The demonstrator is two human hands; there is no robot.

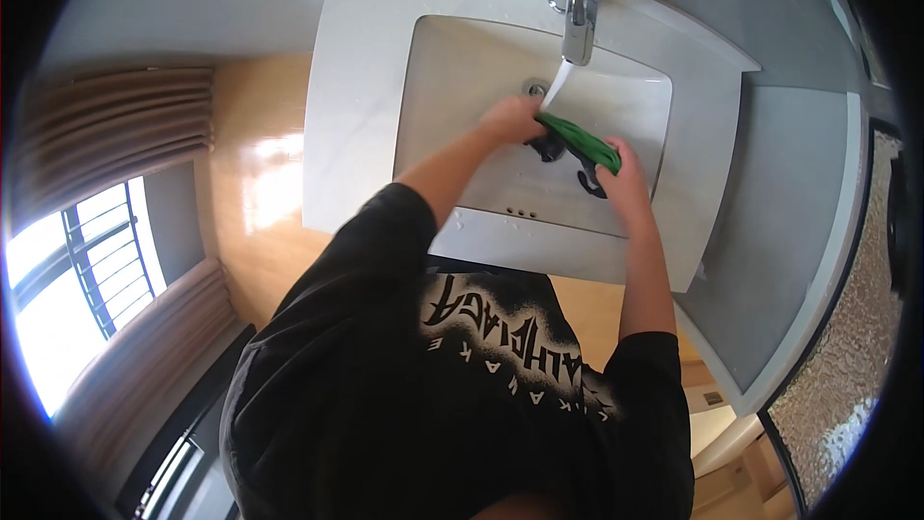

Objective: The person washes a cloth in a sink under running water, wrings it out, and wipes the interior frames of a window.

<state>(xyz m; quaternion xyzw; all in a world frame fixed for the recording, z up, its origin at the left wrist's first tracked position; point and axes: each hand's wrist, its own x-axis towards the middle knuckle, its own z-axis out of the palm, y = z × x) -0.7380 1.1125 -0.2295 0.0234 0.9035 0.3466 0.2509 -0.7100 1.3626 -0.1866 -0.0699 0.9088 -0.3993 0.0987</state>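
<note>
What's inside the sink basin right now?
In or over the basin: the drain, running water, and a green cloth held by the left hand and right hand, dark material beside it. Whatever lies directly beneath them is hidden.

From where I stand, the head camera peers steeply down over the shirt (385, 404), sink (462, 77) close below, its fisheye sweeping out to the window (91, 270) far left!
</note>
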